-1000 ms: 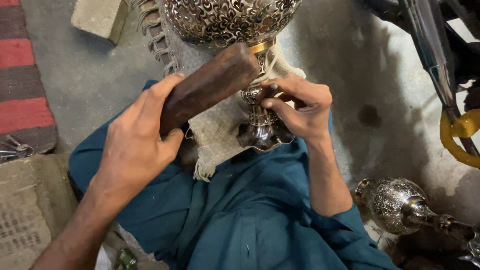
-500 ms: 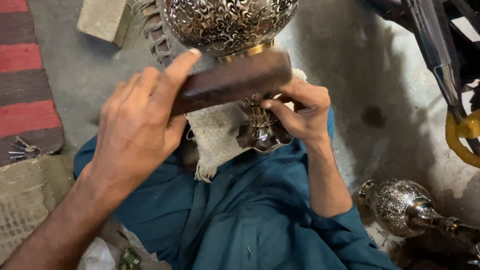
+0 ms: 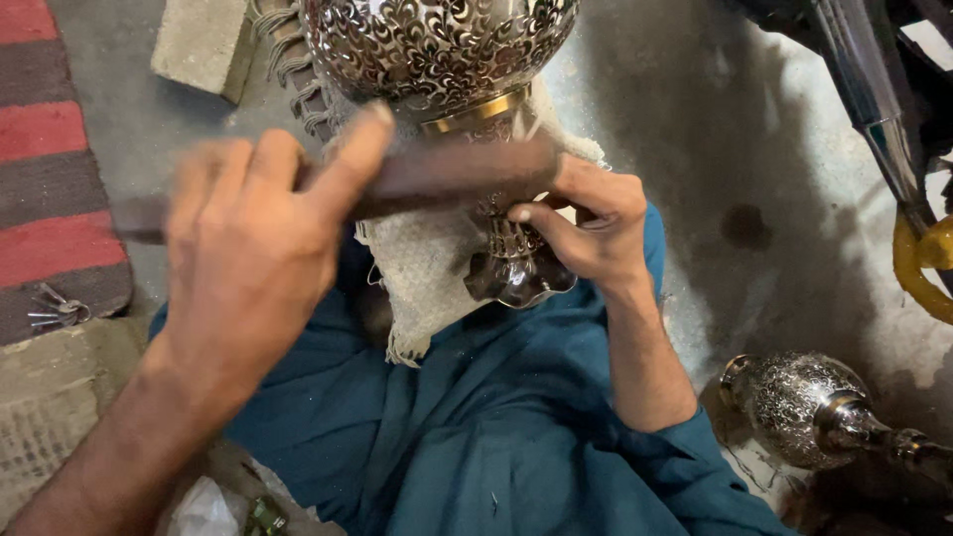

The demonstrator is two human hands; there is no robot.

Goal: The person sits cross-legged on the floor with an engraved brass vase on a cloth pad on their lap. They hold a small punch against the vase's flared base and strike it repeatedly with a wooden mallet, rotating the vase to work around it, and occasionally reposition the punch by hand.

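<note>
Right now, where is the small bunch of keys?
In the head view, the bunch of keys lies at the far left on the edge of the red and grey striped rug, left of the person's left hand.

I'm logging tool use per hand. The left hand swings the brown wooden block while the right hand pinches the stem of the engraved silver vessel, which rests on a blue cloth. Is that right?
Not quite: the head view shows the cloth under the vessel is off-white, not blue. The rest holds: the left hand grips the brown wooden block, blurred in motion, and the right hand pinches the stem.
</note>
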